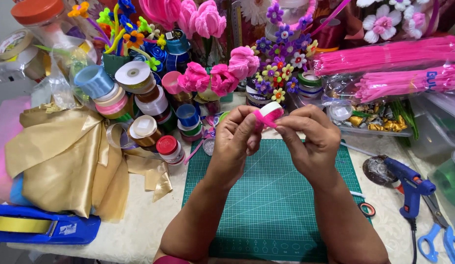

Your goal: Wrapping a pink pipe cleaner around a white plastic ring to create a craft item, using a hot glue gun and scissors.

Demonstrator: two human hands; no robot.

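My left hand (237,137) and my right hand (310,139) meet above the far edge of a green cutting mat (271,205). Between their fingertips they hold a small spool of pink ribbon (268,114) with a white rim. Both hands pinch it, the left thumb over its near side, the right fingers at its right edge. Much of the spool is hidden by my fingers.
Many ribbon spools (139,98) and a gold satin cloth (66,156) crowd the left. Pipe-cleaner flowers (281,63) and bags of pink pipe cleaners (394,68) stand behind. A blue glue gun (411,188) and scissors (443,230) lie right; a blue tape dispenser (41,227) sits front left.
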